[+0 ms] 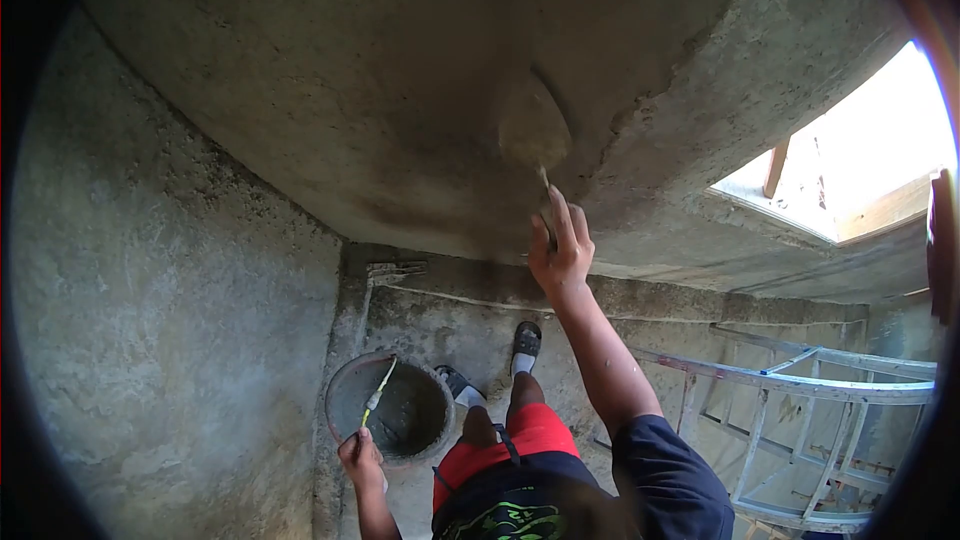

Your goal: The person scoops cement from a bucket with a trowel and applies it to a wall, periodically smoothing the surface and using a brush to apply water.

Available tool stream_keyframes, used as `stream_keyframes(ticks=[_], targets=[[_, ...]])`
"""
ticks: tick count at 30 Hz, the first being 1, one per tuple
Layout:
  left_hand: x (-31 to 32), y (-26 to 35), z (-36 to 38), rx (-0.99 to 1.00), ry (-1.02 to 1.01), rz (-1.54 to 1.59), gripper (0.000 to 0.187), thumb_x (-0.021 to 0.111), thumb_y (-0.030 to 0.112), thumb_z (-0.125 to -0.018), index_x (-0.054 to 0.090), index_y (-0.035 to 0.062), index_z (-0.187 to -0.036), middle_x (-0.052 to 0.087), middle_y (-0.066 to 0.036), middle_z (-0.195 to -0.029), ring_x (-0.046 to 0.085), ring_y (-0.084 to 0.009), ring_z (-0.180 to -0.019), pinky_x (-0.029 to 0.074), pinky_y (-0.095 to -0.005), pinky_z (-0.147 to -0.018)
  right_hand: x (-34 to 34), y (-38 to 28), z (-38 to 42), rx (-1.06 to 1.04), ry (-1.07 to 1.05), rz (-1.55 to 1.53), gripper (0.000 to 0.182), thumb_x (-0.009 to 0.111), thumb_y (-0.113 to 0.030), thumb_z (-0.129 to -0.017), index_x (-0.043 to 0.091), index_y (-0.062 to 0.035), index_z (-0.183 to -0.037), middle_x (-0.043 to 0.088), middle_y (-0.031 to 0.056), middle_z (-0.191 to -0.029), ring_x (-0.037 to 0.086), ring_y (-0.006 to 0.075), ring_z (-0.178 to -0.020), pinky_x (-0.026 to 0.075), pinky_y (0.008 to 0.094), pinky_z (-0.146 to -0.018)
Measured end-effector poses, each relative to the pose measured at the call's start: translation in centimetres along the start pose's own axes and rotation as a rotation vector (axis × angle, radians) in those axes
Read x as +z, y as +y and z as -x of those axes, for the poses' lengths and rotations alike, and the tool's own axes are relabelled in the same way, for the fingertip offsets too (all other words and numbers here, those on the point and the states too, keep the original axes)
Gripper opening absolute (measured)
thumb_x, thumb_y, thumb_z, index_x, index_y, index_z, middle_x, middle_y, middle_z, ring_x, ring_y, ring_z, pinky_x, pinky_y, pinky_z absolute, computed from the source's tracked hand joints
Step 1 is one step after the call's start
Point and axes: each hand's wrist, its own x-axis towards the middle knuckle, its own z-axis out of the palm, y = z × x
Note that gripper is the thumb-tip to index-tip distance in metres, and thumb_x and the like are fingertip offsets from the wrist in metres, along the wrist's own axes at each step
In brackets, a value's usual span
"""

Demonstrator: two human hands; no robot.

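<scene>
Above my right hand (560, 252), the trowel (535, 128) blade looks like dull metal against damp, rough grey plaster (380, 90). By my left hand (360, 458), a matt, cement-crusted pan (392, 408). Right of my arm, a paint-flecked metal ladder (800, 390).

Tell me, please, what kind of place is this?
Probably a building site, indoors. The right hand presses a trowel to a half-plastered ceiling, the left hand holds a pan of mortar, and a metal ladder stands nearby.
</scene>
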Motion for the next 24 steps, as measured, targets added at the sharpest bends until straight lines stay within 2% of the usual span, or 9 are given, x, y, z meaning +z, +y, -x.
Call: stream_keyframes(ticks=[2,5,9,13,15,18,20,22,24], targets=[[0.1,0.0,0.1,-0.010,-0.002,0.008,0.050,0.058,0.026,-0.102,0.035,0.0157,-0.059,0.030,0.005,-0.049,0.027,-0.0072,-0.041,0.020,-0.0289,-0.043,0.6,-0.4,-0.5,-0.016,0.009,0.048,0.050,0.071,-0.010,-0.086,0.060,-0.0121,-0.135,0.064,0.0144,-0.099,0.067,0.0308,-0.073,0.057,0.0406,-0.059],[0.2,0.0,0.1,-0.018,0.008,0.033,0.048,0.059,0.024,-0.102,0.036,0.0152,-0.060,0.031,0.006,-0.051,0.027,-0.0061,-0.042,0.020,-0.0282,-0.043,2.5,1.0,2.5,0.064,-0.188,0.150,0.050,0.071,-0.017,-0.086,0.060,-0.0195,-0.135,0.060,0.0105,-0.097,0.066,0.0294,-0.070,0.056,0.0404,-0.056],[0.0,0.1,0.2,-0.025,0.019,0.088,0.046,0.060,0.022,-0.101,0.038,0.0145,-0.061,0.031,0.006,-0.052,0.026,-0.0051,-0.044,0.018,-0.0277,-0.044,4.3,4.7,9.3,-0.001,-0.414,0.212,0.050,0.069,-0.021,-0.087,0.059,-0.0207,-0.136,0.060,0.0104,-0.095,0.066,0.0299,-0.072,0.055,0.0399,-0.055],[-0.5,-0.3,0.3,-0.026,0.031,0.095,0.046,0.060,0.021,-0.101,0.037,0.0143,-0.061,0.031,0.006,-0.052,0.026,-0.0050,-0.045,0.018,-0.0278,-0.045,2.9,4.7,10.9,0.030,-0.370,0.181,0.052,0.069,-0.017,-0.086,0.058,-0.0172,-0.137,0.061,0.0126,-0.097,0.066,0.0314,-0.075,0.055,0.0408,-0.058],[-0.8,-1.1,0.2,-0.031,0.011,0.089,0.047,0.060,0.021,-0.101,0.037,0.0143,-0.061,0.031,0.007,-0.053,0.026,-0.0051,-0.045,0.018,-0.0279,-0.045,3.0,5.0,9.7,0.027,-0.088,0.025,0.053,0.070,-0.011,-0.085,0.057,-0.0109,-0.137,0.063,0.0156,-0.101,0.065,0.0364,-0.078,0.055,0.0450,-0.059],[-0.6,-1.3,0.2,-0.036,0.007,0.068,0.048,0.060,0.021,-0.101,0.036,0.0146,-0.060,0.031,0.007,-0.053,0.026,-0.0050,-0.045,0.019,-0.0280,-0.045,4.1,5.8,8.0,0.109,-0.030,0.077,0.051,0.069,-0.008,-0.086,0.056,-0.0054,-0.135,0.063,0.0184,-0.101,0.064,0.0391,-0.079,0.055,0.0449,-0.062],[-0.1,-1.3,0.3,-0.039,0.008,0.050,0.048,0.061,0.022,-0.101,0.036,0.0146,-0.060,0.031,0.007,-0.052,0.026,-0.0051,-0.045,0.019,-0.0280,-0.045,4.9,7.4,9.3,0.161,-0.054,0.096,0.049,0.068,-0.010,-0.089,0.056,-0.0095,-0.137,0.063,0.0185,-0.101,0.064,0.0394,-0.081,0.056,0.0453,-0.065],[-0.4,-1.2,0.3,-0.041,0.009,0.026,0.049,0.061,0.022,-0.101,0.036,0.0146,-0.060,0.031,0.007,-0.052,0.026,-0.0051,-0.045,0.019,-0.0280,-0.046,5.2,8.5,13.0,0.246,-0.175,0.217,0.057,0.069,-0.011,-0.086,0.054,-0.0171,-0.140,0.062,0.0159,-0.102,0.066,0.0370,-0.079,0.055,0.0440,-0.059],[-0.6,-1.5,0.3,-0.040,0.003,0.031,0.048,0.061,0.022,-0.101,0.037,0.0145,-0.060,0.032,0.007,-0.052,0.027,-0.0052,-0.045,0.019,-0.0280,-0.045,4.3,9.5,16.6,0.278,-0.243,0.194,0.055,0.068,-0.011,-0.087,0.055,-0.0171,-0.140,0.062,0.0166,-0.101,0.066,0.0375,-0.080,0.056,0.0446,-0.062]])
